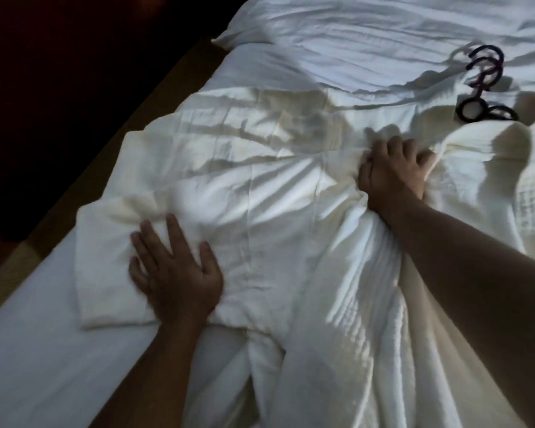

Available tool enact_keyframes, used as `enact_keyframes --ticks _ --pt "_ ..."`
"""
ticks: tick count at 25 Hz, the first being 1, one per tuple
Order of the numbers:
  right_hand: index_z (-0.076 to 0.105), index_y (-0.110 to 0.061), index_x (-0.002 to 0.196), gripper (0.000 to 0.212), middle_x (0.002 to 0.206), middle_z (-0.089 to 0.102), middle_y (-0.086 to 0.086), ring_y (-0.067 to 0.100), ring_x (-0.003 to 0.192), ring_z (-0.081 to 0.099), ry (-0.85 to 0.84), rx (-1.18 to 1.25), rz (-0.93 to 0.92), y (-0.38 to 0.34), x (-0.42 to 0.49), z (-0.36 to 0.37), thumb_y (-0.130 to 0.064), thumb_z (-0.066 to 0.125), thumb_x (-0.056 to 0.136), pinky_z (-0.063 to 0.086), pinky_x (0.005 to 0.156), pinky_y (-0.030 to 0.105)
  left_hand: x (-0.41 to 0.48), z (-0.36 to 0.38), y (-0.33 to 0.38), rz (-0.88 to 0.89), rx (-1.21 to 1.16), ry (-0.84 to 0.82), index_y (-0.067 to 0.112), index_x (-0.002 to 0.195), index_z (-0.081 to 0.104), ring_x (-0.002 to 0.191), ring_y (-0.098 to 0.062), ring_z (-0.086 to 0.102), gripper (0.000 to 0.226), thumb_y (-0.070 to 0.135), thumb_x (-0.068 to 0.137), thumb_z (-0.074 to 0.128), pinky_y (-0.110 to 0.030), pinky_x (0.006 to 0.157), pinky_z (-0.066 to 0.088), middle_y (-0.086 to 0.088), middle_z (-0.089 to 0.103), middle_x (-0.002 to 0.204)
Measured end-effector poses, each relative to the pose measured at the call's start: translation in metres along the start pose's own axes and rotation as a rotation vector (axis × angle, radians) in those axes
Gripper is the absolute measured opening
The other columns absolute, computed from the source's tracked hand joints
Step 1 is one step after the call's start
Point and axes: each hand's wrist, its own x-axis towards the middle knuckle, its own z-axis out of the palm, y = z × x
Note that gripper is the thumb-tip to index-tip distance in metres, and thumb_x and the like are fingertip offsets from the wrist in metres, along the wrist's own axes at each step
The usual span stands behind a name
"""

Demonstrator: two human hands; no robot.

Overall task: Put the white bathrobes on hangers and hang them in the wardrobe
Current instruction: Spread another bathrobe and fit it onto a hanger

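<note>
Bed (28, 350): white sheet, with a rumpled duvet (352, 32) at the far end.
Frame (155, 103): wooden edge along the bed's left side.
Room: dim, with a dark floor (59, 88) beyond the frame.
Bathrobe (260, 211): white, crumpled across the middle of the bed.
Left hand (173, 273): fingers (150, 239) straight and spread, pressing flat on the bathrobe.
Right hand (393, 171): fingers (380, 149) curled, gripping bunched bathrobe cloth.
Hangers (482, 84): dark hooks lying on the bed, far right.

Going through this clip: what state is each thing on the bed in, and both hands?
bathrobe: spread crumpled on the bed, not hung.
hangers: lying on the bed at far right, dark hooks showing, the rest hidden under white cloth.
left hand: fingers straight, pressing flat on the bathrobe.
right hand: grip closed round a bunch of bathrobe cloth.
bed: sheet rumpled.
</note>
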Motion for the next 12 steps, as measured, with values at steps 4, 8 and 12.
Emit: enact_keyframes --ticks 4,8,12 --pt "0.04 -0.021 0.131 0.059 0.134 0.034 0.01 0.032 0.128 0.032 -0.21 -0.219 -0.075 -0.014 -0.023 -0.046 -0.042 0.064 0.082 0.026 0.106 0.055 -0.002 0.008 -0.002 0.009 -0.011 -0.058 0.021 0.16 0.025 0.153 -0.043 0.016 0.068 0.052 0.1 0.032 -0.058 0.116 0.02 -0.025 0.017 0.165" --pt "0.036 -0.032 0.141 0.067 0.141 0.029 0.005 0.032 0.133 0.029 -0.238 0.333 0.033 0.007 -0.175 -0.135 -0.029 0.063 0.079 0.025 0.108 0.055 0.009 -0.047 -0.014 0.014 -0.127 -0.427 0.032 0.159 0.022 0.155 -0.039 0.007 0.075 0.059 0.093 0.045 -0.06 0.119 0.02 -0.018 0.007 0.168" --pt "0.038 -0.036 0.141 0.077 0.14 0.028 0.004 0.032 0.134 0.028 -0.19 0.386 0.591 0.125 -0.393 -0.225 -0.029 0.075 0.074 0.027 0.107 0.061 -0.11 -0.136 -0.029 0.137 -0.394 -0.606 0.022 0.133 0.065 0.147 -0.036 0.034 0.075 0.067 0.075 0.049 -0.045 0.12 0.03 -0.018 0.038 0.156"
